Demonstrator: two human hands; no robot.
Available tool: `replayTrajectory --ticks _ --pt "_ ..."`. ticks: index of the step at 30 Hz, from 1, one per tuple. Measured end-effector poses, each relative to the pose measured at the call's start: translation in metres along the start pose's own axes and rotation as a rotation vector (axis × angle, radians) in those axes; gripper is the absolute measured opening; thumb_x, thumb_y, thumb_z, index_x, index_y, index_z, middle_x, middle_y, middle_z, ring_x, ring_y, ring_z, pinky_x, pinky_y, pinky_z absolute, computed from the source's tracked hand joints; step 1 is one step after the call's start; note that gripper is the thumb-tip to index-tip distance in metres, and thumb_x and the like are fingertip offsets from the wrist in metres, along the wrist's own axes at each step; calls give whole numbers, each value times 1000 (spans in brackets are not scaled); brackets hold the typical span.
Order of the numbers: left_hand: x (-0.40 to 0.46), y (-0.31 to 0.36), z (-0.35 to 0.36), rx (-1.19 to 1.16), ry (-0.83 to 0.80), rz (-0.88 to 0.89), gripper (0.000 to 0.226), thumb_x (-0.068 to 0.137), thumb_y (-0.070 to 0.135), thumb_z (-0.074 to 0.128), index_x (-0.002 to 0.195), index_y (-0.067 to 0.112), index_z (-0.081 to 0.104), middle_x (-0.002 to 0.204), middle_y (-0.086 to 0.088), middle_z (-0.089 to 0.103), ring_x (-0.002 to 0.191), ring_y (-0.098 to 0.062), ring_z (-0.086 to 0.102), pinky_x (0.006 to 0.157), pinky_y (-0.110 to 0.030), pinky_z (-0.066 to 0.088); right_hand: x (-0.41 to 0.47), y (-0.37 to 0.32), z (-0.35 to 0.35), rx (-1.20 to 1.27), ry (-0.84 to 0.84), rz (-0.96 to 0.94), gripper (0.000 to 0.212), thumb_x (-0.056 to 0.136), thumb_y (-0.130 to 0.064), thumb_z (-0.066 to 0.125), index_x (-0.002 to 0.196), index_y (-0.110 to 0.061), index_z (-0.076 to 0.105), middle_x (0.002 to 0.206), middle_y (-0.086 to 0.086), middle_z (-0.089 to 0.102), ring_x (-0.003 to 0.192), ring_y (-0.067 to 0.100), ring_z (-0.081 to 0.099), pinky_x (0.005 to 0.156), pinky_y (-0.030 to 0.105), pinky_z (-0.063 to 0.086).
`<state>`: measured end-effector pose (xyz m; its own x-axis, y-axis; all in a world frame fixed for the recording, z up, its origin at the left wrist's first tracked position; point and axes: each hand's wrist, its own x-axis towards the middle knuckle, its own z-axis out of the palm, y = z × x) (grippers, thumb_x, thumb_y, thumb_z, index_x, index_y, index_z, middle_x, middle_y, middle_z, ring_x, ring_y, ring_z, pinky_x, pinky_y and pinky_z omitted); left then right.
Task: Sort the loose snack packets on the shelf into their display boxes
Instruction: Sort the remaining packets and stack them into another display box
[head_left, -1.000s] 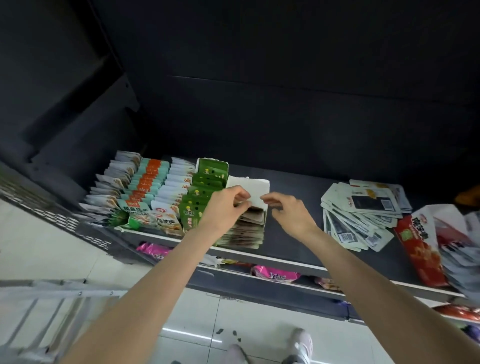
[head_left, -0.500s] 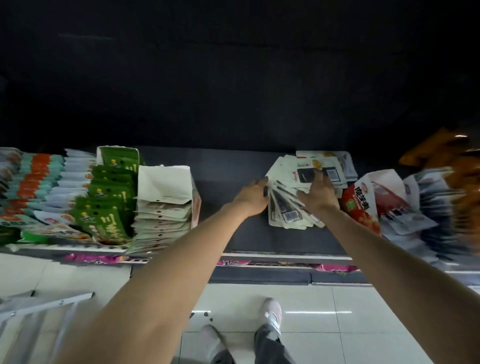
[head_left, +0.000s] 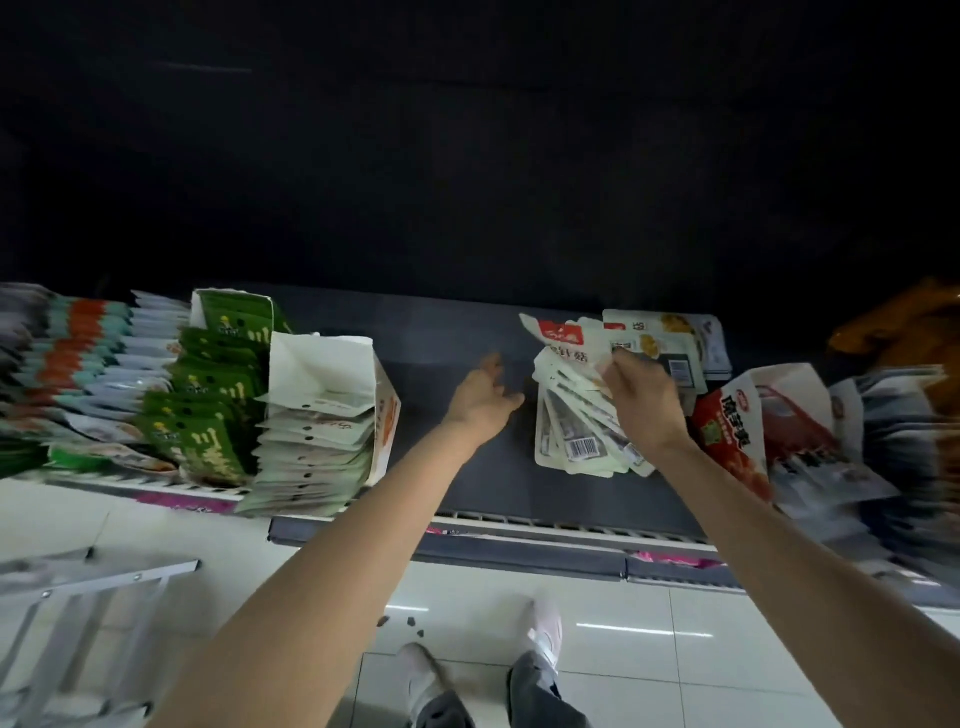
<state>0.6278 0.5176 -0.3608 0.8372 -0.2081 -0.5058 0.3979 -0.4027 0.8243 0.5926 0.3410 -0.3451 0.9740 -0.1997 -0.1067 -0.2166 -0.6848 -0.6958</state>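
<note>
A pile of loose white snack packets (head_left: 576, 436) with barcodes lies on the dark shelf (head_left: 447, 332). My right hand (head_left: 641, 395) pinches the top packets of that pile and lifts their upper ends. My left hand (head_left: 485, 392) hovers just left of the pile with relaxed fingers and holds nothing. To the left stands a white display box (head_left: 382, 415) filled with pale packets. A green display box (head_left: 234, 322) of green packets stands beside it.
Rows of teal, orange and white packets (head_left: 78, 353) fill the shelf's far left. A red and white display box (head_left: 737, 426) leans right of the pile, with blurred packets beyond. A metal ladder (head_left: 78, 613) stands at lower left. My shoes (head_left: 545, 629) show on the tiled floor.
Both hands left the white display box and moved right to the loose pile. My right hand has now lifted some packets; my left hand has drawn back slightly from the pile.
</note>
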Motion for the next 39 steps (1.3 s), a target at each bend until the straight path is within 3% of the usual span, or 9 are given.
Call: replayTrajectory --ticks 2,4,9,16,21,26,33,36,39 --pt "-13 12 -16 -3 61 150 72 88 17 62 147 17 23 146 -3 41 131 -20 44 108 -40 39 -6 -21 -11 350 -13 30 21 98 -13 43 94 -2 61 90 10 67 79 22 62 67 38 49" --pt "-30 26 -34 25 143 337 49 87 22 63 132 14 46 131 -2 57 120 -18 54 98 -37 48 -12 -48 -14 551 -73 24 20 98 -10 44 108 -7 61 109 7 68 97 17 65 80 33 56" --pt "-74 42 -93 -2 350 543 9 89 13 59 97 11 60 98 6 68 93 -9 66 78 -34 57 -26 -123 0 685 -138 -67 29 90 1 54 113 -16 61 110 0 66 96 5 64 86 24 55" --pt "-116 13 -183 73 536 618 11 90 11 58 101 9 59 97 8 66 91 0 63 72 -15 53 -44 -204 63 670 -179 -193 30 88 2 57 112 -14 64 101 -7 68 90 -1 65 81 20 55" --pt "-111 -23 -208 292 350 333 22 86 13 63 108 11 64 108 1 67 101 -14 63 88 -27 51 -44 -196 102 275 -154 -168 27 82 1 61 104 -12 69 98 -4 68 94 10 64 89 29 53" --pt "-116 -18 -187 351 291 435 22 86 8 59 106 14 64 106 5 65 99 -4 57 91 -14 41 -53 -170 97 219 -190 -158 42 79 11 54 108 -16 66 98 -6 68 95 4 62 82 4 45" --pt "-73 11 -96 457 157 554 20 87 9 54 104 14 64 104 -1 67 95 -13 63 88 -25 49 -31 -100 52 98 -8 64 32 86 -1 56 117 -10 59 117 8 65 111 20 59 91 24 42" --pt "-36 19 -50 587 -4 356 37 92 18 51 129 12 49 134 -7 51 121 -22 51 101 -32 41 -14 -57 32 -119 -34 170 44 89 -15 59 131 -10 47 132 14 51 123 29 48 97 32 40" --pt "-5 17 -18 771 -165 175 61 95 24 45 148 14 17 156 -8 15 142 -28 21 115 -39 24 5 -14 19 -238 -89 238 66 89 -24 61 143 -9 27 147 17 31 136 33 32 107 38 31"
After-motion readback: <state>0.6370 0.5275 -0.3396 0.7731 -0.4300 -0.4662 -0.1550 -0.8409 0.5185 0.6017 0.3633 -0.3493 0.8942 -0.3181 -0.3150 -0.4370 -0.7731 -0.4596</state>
